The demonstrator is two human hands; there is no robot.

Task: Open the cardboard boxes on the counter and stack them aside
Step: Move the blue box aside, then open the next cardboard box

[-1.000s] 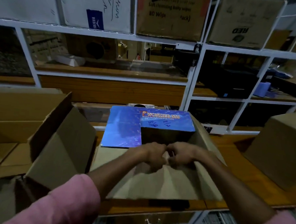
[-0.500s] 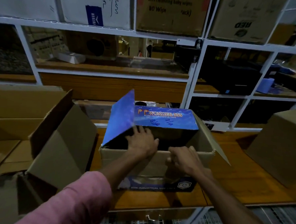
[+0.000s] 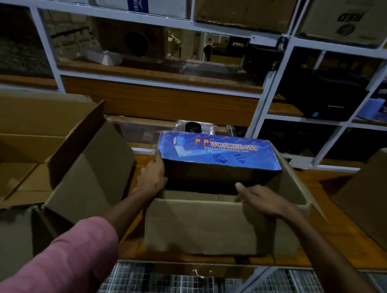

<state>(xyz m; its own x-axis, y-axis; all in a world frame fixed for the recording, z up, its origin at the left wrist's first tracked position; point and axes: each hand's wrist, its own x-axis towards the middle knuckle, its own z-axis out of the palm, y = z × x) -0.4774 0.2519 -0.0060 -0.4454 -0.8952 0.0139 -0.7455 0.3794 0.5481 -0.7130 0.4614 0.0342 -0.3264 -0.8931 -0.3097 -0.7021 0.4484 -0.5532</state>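
So that its top can be spread, the cardboard box on the desk is worked from both sides: its left flap is gripped by the left hand, its near flap pressed under the flat, spread right hand.
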